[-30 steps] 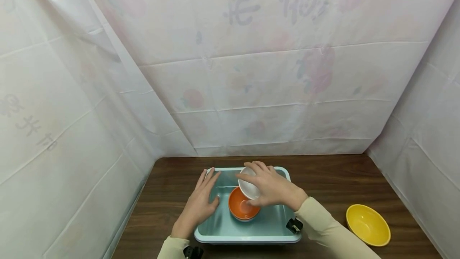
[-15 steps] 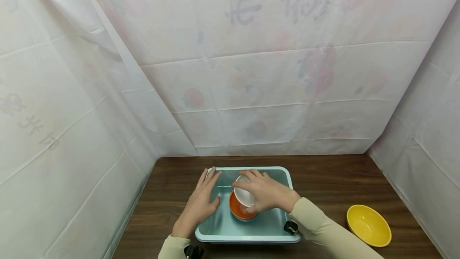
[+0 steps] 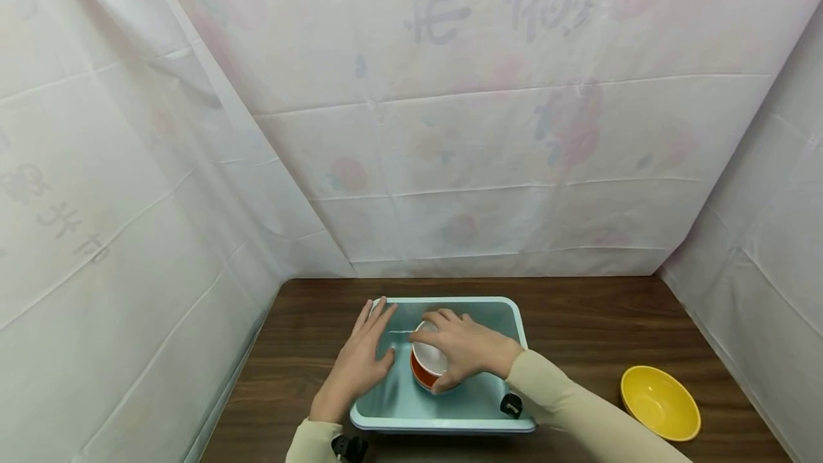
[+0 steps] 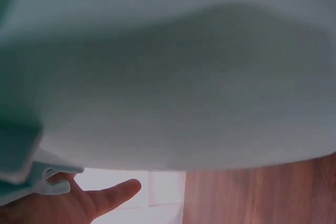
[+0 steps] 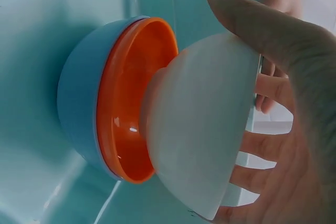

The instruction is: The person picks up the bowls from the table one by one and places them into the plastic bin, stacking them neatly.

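Note:
My right hand (image 3: 464,346) grips a white bowl (image 5: 202,124) by its rim, thumb on one side and fingers across the other. The white bowl's foot dips into an orange bowl (image 5: 123,124), which sits nested in a blue bowl (image 5: 79,95). This stack stands inside a light blue basin (image 3: 476,406). My left hand (image 3: 357,364) rests at the basin's left rim with its fingers straight and spread. In the left wrist view, the basin's outer wall (image 4: 173,93) fills most of the frame, and part of the left hand (image 4: 68,203) shows at the lower left.
A yellow bowl (image 3: 660,403) stands on the dark wooden table (image 3: 579,320) to the right of the basin. White patterned sheets (image 3: 476,127) hang behind the table and along both sides.
My right hand has brought the white bowl leftward and down, from behind the orange bowl to over and into it. The left hand has stayed at the basin's rim.

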A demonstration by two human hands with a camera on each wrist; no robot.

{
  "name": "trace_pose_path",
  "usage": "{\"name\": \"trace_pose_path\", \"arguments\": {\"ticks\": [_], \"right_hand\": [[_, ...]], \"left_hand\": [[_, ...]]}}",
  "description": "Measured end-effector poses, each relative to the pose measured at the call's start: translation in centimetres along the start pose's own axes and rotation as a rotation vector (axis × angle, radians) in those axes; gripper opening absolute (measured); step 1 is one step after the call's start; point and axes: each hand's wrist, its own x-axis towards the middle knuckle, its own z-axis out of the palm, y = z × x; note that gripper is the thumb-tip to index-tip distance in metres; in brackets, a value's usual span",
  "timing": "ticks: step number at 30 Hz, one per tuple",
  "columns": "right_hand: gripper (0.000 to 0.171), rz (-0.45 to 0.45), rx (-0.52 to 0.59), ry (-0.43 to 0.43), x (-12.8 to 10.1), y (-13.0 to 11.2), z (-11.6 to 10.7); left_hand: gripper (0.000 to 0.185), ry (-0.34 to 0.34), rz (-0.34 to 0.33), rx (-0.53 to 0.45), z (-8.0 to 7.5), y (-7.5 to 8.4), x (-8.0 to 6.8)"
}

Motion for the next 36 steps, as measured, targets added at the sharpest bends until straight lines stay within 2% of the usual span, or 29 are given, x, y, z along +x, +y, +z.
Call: {"name": "trace_pose_path", "arguments": {"ticks": [14,20,26,36], "right_hand": [[0.089,0.024,-0.031,-0.063,1.2,0.1,1.3],[0.090,0.029,-0.048,-0.075,1.6,-0.1,1.7],[0.091,0.038,-0.071,-0.100,1.8,-0.2,2.1],[0.092,0.026,-0.103,-0.126,2.3,-0.6,2.7]], "left_hand": [[0.079,-0.005,0.012,0.018,-0.1,-0.1,0.0],[0.078,0.004,0.067,0.022,-0.3,-0.1,0.1],[0.075,0.000,0.121,-0.026,-0.2,-0.2,0.1],[0.063,0.005,0.102,-0.126,0.0,-0.4,0.0]]}}
